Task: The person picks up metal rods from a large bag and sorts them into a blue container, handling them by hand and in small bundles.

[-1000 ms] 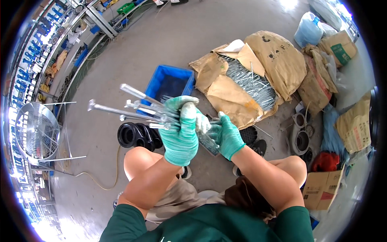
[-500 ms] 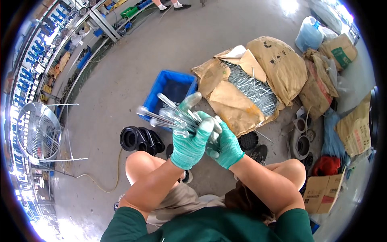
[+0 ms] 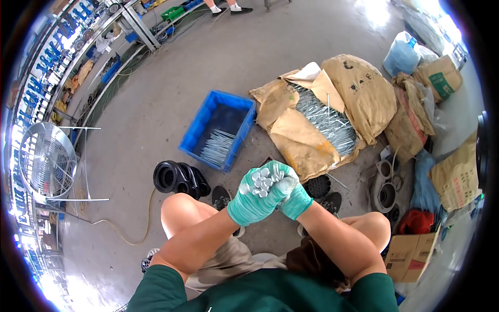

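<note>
My left hand point(image 3: 250, 207), in a green glove with a greyish palm, is wrapped round a bundle of long silver bolts point(image 3: 263, 183). Their round heads sit bunched together facing up, and the shanks are hidden below the gloves. Pressed against the same bundle from the other side is my right hand point(image 3: 297, 199), gloved alike, its fingers closed. Just beyond the hands, a blue plastic crate point(image 3: 194, 125) holds a row of similar bolts point(image 3: 218, 147) laid side by side at its near end. To its right, a torn brown paper sack point(image 3: 301, 139) lies open on a jumbled heap of bolts point(image 3: 328, 120).
Black ring-shaped parts point(image 3: 179, 179) lie left of my knees. A metal fan point(image 3: 48, 162) stands at far left, by a workbench point(image 3: 140, 28). On the right are cast metal housings point(image 3: 383, 184), a cardboard box point(image 3: 410, 255), more sacks and a blue water jug point(image 3: 401, 53).
The bolts fanned out to the left before; now they are gathered upright with heads together. Both hands have come lower and nearer me, uncovering the bolts in the crate.
</note>
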Demonstrator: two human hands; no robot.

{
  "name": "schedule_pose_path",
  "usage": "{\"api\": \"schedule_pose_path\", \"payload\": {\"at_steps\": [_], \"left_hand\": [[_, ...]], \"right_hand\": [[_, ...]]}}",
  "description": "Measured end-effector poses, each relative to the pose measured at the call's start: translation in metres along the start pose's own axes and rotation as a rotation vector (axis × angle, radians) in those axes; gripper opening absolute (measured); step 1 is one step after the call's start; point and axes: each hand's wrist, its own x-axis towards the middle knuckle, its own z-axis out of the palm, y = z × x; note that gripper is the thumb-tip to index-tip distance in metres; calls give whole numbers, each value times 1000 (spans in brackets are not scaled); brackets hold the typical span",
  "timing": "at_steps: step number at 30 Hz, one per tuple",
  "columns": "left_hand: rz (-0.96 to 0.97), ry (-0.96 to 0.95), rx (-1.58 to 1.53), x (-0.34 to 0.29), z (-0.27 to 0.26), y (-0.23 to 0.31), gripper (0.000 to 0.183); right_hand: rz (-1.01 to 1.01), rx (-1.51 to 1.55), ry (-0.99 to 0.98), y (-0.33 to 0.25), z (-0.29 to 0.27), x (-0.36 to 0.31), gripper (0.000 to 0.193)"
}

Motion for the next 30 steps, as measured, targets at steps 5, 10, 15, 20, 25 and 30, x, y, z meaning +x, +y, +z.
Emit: {"api": "schedule_pose_path", "payload": {"at_steps": [5, 10, 15, 20, 25, 30], "left_hand": [[-84, 46, -218, 4, 7, 26, 17], [-15, 37, -82, 5, 4, 33, 21], [104, 157, -343, 11, -5, 15, 28], [115, 316, -720, 30, -11, 21, 19], [-48, 113, -772, 19, -8, 24, 25], [-238, -416, -998, 8, -27, 37, 93]], "right_hand": [[66, 370, 100, 18, -28, 2, 28], [102, 384, 170, 16, -34, 6, 26], [18, 344, 292, -10, -18, -6, 22], [-292, -21, 523, -27, 13, -8, 24], [-537, -659, 671, -71, -17, 5, 38], [-619, -1104, 506, -128, -6, -25, 39]]}}
